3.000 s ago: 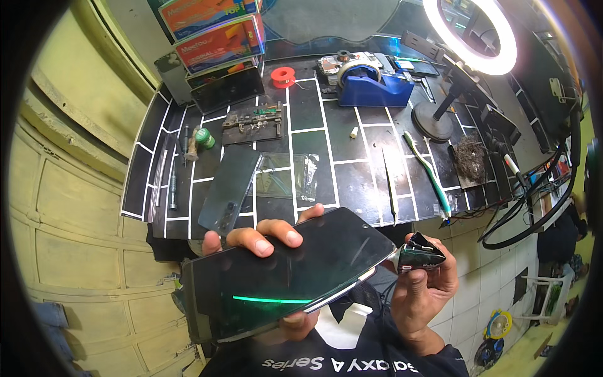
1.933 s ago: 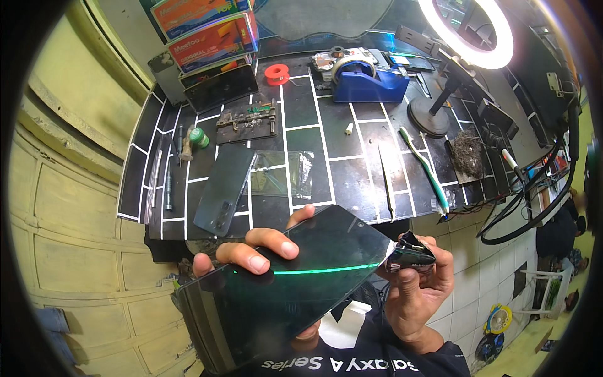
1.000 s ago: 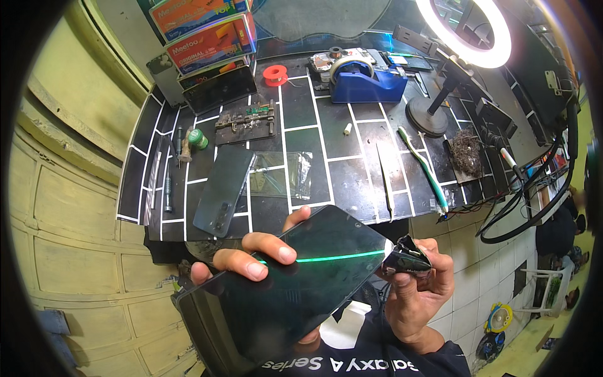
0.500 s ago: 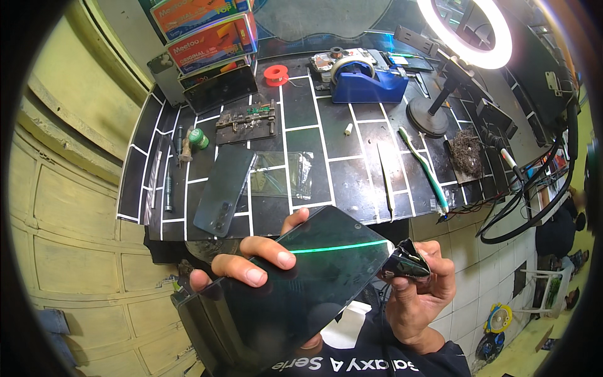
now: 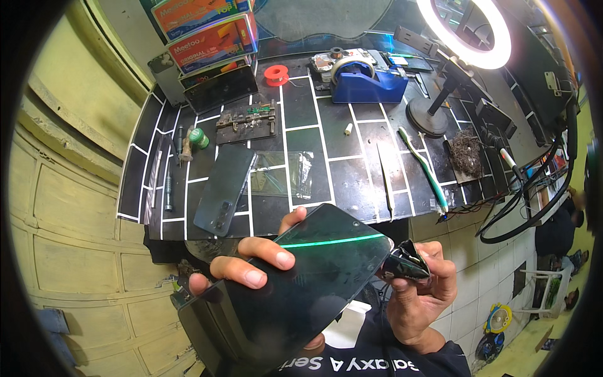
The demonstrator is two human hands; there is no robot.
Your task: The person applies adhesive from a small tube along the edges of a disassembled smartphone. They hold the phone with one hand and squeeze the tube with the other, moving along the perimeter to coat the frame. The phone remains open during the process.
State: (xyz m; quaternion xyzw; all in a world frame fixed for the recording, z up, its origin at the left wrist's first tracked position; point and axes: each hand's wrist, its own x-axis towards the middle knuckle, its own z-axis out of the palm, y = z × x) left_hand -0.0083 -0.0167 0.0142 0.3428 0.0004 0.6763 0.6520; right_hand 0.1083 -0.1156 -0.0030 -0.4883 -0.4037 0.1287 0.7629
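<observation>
My left hand (image 5: pixel 254 267) is closed round a dark smartphone (image 5: pixel 308 286), held tilted in front of my chest just off the bench edge. Its fingers lie over the black glass, and the tip of one shows at the far edge. A thin bright green line crosses the display near its upper end. At the phone's right corner, my right hand (image 5: pixel 422 298) pinches a crumpled, shiny black piece (image 5: pixel 407 262) between thumb and fingers. What that piece is, and whether it is joined to the phone, cannot be made out.
On the black, white-lined bench (image 5: pixel 345 176) lie another phone (image 5: pixel 225 188), a clear bag (image 5: pixel 282 174), tweezers (image 5: pixel 385 179), a green-white toothbrush (image 5: pixel 424 166) and a board holder (image 5: pixel 248 122). Behind stand a blue tape dispenser (image 5: pixel 370 85), a red spool (image 5: pixel 276 75) and a ring light (image 5: pixel 505 38).
The phone has shifted and tilted very slightly in my left hand, and the green line sits a little higher. Both hands keep their holds.
</observation>
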